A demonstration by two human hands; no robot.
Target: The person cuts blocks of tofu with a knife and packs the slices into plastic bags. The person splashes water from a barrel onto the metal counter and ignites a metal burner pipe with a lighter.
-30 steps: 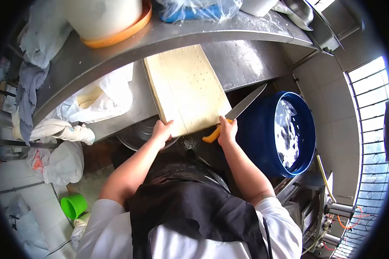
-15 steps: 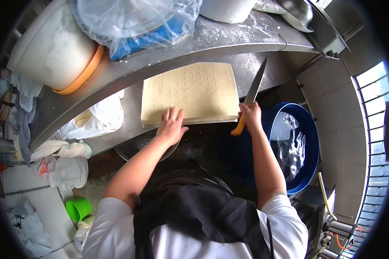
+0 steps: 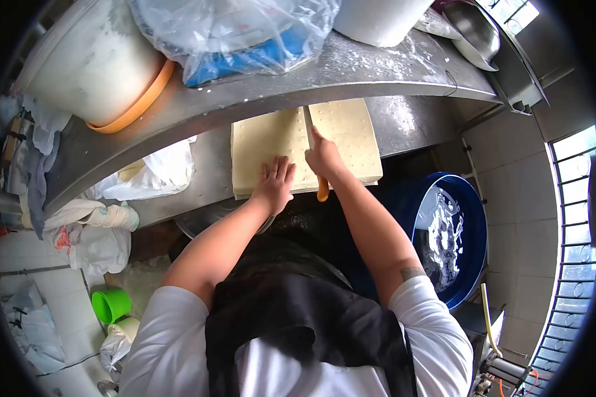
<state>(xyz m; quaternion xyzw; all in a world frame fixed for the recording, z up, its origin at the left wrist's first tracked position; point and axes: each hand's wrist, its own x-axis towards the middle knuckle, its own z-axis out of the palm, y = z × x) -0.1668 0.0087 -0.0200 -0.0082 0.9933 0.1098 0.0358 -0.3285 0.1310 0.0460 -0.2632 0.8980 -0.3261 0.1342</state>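
One orange-handled knife (image 3: 307,122), long axis near to far, points its blade to the far side over one pale dimpled slab (image 3: 265,141) on the bench (image 3: 208,162). The right hand (image 3: 324,159) wraps its fingers round the handle; the left hand (image 3: 273,188), fingers slightly parted, rests on the slab's near left.

The single view looks from the wearer's head, forward and steeply down over the black cloth apron (image 3: 265,311), near enough that the bare left hand (image 3: 273,188) and bare right hand (image 3: 323,157) sit near mid-frame. It faces the near edge of the grey metal counter (image 3: 414,126), its wide lens bowing the grey metal shelf (image 3: 377,69) above.
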